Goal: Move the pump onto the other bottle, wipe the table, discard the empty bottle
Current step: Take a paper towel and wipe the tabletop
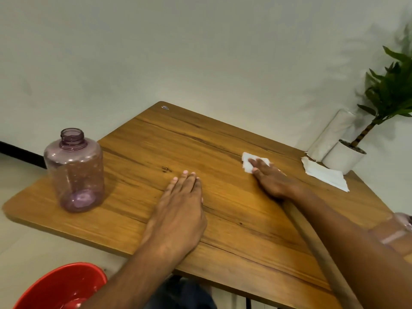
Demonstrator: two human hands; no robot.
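An empty clear purple bottle (74,170) with no cap or pump stands upright on the left corner of the wooden table (156,139). My left hand (180,204) lies flat, palm down, on the middle of the table, holding nothing. My right hand (272,179) presses flat on a folded white tissue (248,162) toward the far right of the tabletop. Part of another purple bottle (403,220) peeks out at the right edge, mostly hidden behind my right forearm. No pump shows.
A white paper roll (330,134), a potted green plant (347,157) and a loose sheet of tissue (325,175) sit at the table's far right corner. A red bin (62,286) stands on the floor at the lower left. A wall runs close behind the table.
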